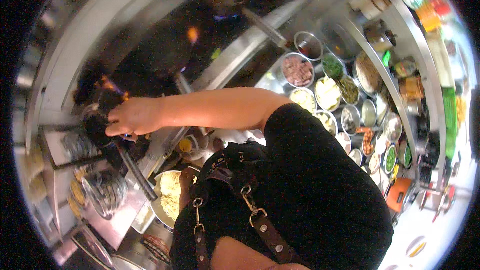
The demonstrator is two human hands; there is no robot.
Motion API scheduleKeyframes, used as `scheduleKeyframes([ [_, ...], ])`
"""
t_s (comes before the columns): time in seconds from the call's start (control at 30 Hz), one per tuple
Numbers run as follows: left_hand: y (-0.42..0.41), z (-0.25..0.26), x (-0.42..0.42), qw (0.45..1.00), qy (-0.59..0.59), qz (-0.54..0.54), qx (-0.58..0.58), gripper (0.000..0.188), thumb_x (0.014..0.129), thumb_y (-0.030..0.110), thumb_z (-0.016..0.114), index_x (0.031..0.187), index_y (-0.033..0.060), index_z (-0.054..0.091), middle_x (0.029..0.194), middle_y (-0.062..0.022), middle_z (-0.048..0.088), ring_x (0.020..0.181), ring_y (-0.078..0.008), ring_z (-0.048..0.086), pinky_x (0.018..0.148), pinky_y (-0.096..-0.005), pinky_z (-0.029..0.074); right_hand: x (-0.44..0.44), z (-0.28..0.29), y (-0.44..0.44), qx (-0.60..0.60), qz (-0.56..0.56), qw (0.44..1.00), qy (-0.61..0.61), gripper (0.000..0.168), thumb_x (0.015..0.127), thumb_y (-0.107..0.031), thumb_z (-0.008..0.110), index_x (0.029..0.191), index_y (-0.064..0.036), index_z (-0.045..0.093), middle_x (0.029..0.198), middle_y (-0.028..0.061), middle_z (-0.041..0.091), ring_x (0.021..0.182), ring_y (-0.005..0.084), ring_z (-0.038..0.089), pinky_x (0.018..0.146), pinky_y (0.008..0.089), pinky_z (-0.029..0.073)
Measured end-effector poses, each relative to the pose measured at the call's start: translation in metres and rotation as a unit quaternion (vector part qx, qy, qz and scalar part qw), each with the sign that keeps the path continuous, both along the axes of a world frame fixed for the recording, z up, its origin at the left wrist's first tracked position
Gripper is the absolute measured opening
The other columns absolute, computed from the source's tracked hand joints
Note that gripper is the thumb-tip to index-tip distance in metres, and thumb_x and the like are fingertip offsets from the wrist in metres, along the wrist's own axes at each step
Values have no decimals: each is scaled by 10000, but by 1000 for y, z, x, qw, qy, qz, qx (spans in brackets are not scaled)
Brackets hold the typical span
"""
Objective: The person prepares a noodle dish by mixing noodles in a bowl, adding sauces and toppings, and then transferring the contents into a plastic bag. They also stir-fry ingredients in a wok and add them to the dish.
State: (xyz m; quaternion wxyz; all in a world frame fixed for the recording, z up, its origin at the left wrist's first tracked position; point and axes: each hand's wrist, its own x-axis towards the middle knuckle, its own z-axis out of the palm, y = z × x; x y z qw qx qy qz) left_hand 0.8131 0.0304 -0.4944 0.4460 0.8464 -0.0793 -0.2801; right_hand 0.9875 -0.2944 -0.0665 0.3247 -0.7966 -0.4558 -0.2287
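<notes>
My right hand (131, 120) reaches across to the far left with its fingers curled, over a dark, flame-lit burner area (97, 120). Whether it holds anything is unclear. Just below it, a long pan handle (137, 172) slants down over the metal edge of the range. A metal bowl of noodles (170, 195) lies close to my body, partly hidden by my black clothing. What appears to be my left hand (185, 185) is a dark, shadowed shape at this bowl; its fingers cannot be made out. A clear container with something yellow (185, 145) stands above the bowl.
Small flames and a dark wok (157, 52) are at the upper left; another pan's handle (264, 28) crosses the range edge. Round containers of ingredients, among them diced meat (297, 70), fill the right. Shelves (423, 63) rise beyond. Stacked plates (105, 195) stand lower left.
</notes>
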Motion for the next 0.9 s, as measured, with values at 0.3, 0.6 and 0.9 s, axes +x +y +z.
scheduleKeyframes([
  [0.3, 4, -32, 20, 854, -355, -324, 200, 138, 852, 156, 601, 930, 55, 655, 926, -104, 640, 848, -227, 615, 736, -353, 503, -121, 34, -203, 485, -181, 855, 26, 409, 887, -217, 557, 1220, 13, 497, 1086, 140, 618, 983, 258, 595, 857, 355, 476],
  [0.6, -21, -9, -2, 823, -351, -418, 156, 174, 814, 194, 610, 969, 121, 636, 970, -73, 619, 844, -253, 599, 670, -396, 490, -272, -92, -433, 159, -646, 736, 123, 249, 890, -143, 578, 1092, -4, 619, 959, 170, 659, 815, 223, 655, 724, 296, 498],
  [0.9, -58, 58, -26, 892, -288, -263, 227, 172, 832, 212, 561, 945, 96, 619, 952, -119, 630, 856, -307, 603, 734, -403, 482, -276, -147, -472, 232, -597, 725, 252, 236, 863, -219, 607, 999, -33, 662, 909, 153, 667, 815, 285, 644, 741, 341, 492],
])
